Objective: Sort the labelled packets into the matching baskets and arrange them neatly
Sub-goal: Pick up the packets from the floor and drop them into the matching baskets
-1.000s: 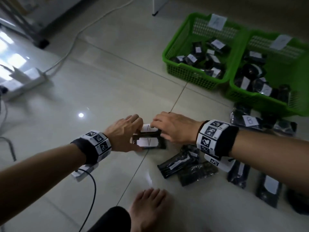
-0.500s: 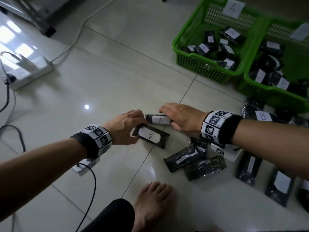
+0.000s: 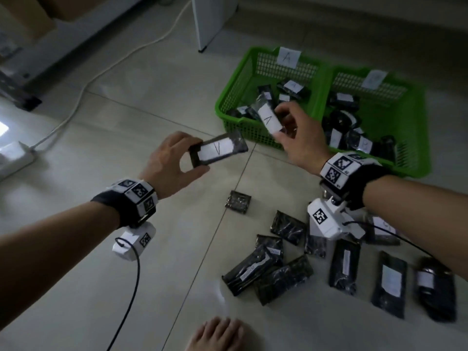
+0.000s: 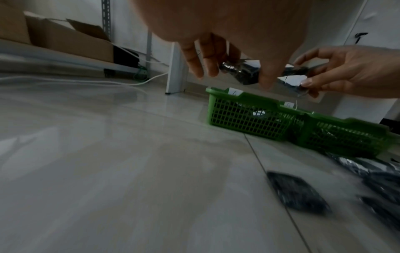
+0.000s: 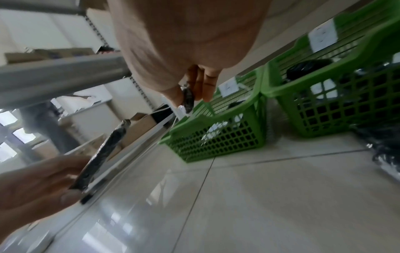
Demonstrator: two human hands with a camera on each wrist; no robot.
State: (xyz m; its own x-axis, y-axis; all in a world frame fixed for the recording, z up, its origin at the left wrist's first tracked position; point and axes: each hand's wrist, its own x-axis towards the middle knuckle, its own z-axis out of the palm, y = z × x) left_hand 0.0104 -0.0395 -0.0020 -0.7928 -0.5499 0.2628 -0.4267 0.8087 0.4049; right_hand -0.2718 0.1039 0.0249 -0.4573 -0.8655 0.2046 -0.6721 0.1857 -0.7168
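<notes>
Loose black packets (image 3: 342, 264) lie scattered on the tiled floor (image 3: 126, 287) nearest the person; above them the left hand (image 3: 169, 163) pinches an A-labelled packet (image 3: 217, 151) clear of the floor; the right hand (image 3: 298, 138) grips a second A-labelled packet (image 3: 269, 117) over the near rim of basket A (image 3: 243, 82); basket B (image 3: 415, 127) stands touching it, both holding packets.

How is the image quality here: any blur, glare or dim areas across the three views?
Head view: dim overall, glare at the left edge, basket B's label too smeared to read. Left wrist view: loose packets motion-blurred. Right wrist view: tilted, streaky floor reflections, left hand soft.
</notes>
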